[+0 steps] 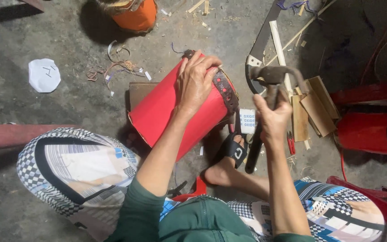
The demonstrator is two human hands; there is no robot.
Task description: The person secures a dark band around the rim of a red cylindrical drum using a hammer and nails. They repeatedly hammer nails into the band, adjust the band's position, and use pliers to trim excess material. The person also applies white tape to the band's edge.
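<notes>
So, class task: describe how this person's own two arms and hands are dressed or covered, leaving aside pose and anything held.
Both forearms are bare. The left hand and right hand wear no gloves, and no rings or watch can be seen. Dark green sleeves are pushed up above the elbows.
</notes>
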